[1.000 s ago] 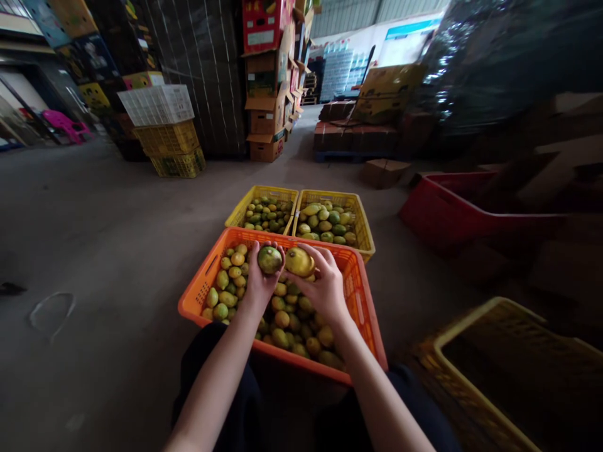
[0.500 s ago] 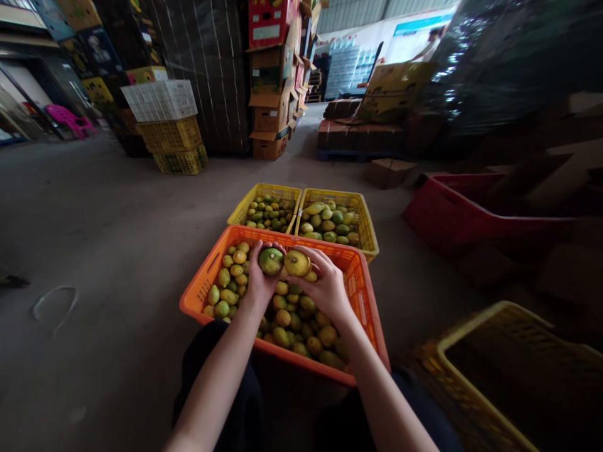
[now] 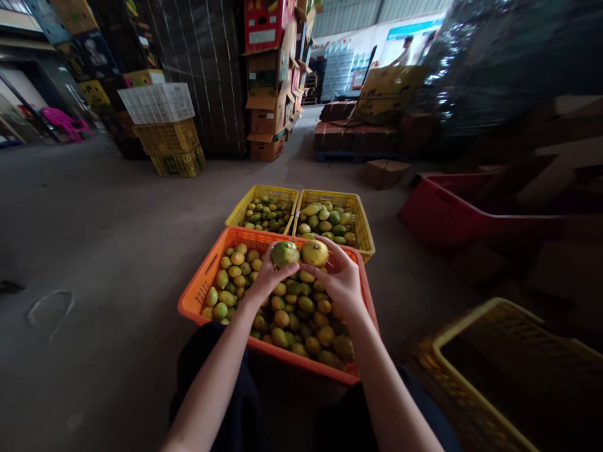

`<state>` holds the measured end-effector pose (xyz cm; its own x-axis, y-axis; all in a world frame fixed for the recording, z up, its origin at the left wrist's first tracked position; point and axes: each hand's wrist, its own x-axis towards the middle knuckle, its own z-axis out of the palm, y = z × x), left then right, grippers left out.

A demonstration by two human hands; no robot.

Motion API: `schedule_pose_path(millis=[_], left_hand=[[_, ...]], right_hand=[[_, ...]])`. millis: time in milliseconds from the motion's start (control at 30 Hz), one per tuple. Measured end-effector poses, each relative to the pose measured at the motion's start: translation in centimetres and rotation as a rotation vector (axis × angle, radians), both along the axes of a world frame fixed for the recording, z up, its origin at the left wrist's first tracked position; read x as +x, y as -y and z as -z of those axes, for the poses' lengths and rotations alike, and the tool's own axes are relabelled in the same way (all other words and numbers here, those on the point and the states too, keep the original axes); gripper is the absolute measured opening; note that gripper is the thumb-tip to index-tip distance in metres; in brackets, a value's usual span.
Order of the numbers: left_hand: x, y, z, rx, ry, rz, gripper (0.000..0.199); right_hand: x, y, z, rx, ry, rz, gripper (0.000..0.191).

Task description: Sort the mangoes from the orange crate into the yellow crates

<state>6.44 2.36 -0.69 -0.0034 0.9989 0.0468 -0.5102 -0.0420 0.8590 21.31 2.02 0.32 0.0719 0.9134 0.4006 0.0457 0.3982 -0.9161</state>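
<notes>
My left hand (image 3: 266, 277) is closed round a green fruit (image 3: 285, 253) with yellowish patches. Beside it, my right hand (image 3: 343, 279) grips a yellow fruit (image 3: 315, 252), its rounded end facing me. The two fruits sit side by side, close together, above the orange crate (image 3: 200, 280). Inside that crate lie many loose fruits (image 3: 279, 319) of the same rounded kind, green to yellow-orange. Their exact kind I cannot make out. My forearms hide part of the crate's contents and its near edge.
Behind the orange crate stand a left yellow crate (image 3: 238, 206) and a right yellow crate (image 3: 366, 229), both holding fruit. At right are a red bin (image 3: 433, 213) and another yellow crate (image 3: 464, 328). Stacked crates (image 3: 172, 135) and cartons (image 3: 266, 119) rise farther back; a person (image 3: 404, 53) is in the distance.
Both hands have shifted slightly right with their fruits. The fruits are now more upright to view, and the right hand has turned, showing more of the yellow one. The distant person has moved left.
</notes>
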Motion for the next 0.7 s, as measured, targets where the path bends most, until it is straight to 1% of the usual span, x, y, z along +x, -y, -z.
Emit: schedule_pose_path(millis=[100,200,367,567,700], left_hand=[[-0.2,0.2,0.1,0.154,-0.199,0.027,0.051],[-0.4,0.0,0.2,0.229,-0.273,-0.049,0.058],[-0.7,0.2,-0.3,0.289,-0.271,-0.099,0.069],[-0.6,0.7,-1.0,0.296,-0.298,-0.118,0.064],[-0.5,1.0,-1.4,0.257,-0.245,-0.124,0.059]], right_hand=[[0.4,0.0,-0.4,-0.003,-0.027,-0.003,0.061],[0.6,0.2,-0.7,0.047,0.020,-0.003,0.059],[0.7,0.4,-0.8,0.150,0.147,0.058,0.053],[0.8,0.3,-0.8,0.182,0.244,0.090,0.052],[0.8,0.2,-0.6,0.185,0.257,0.097,0.052]])
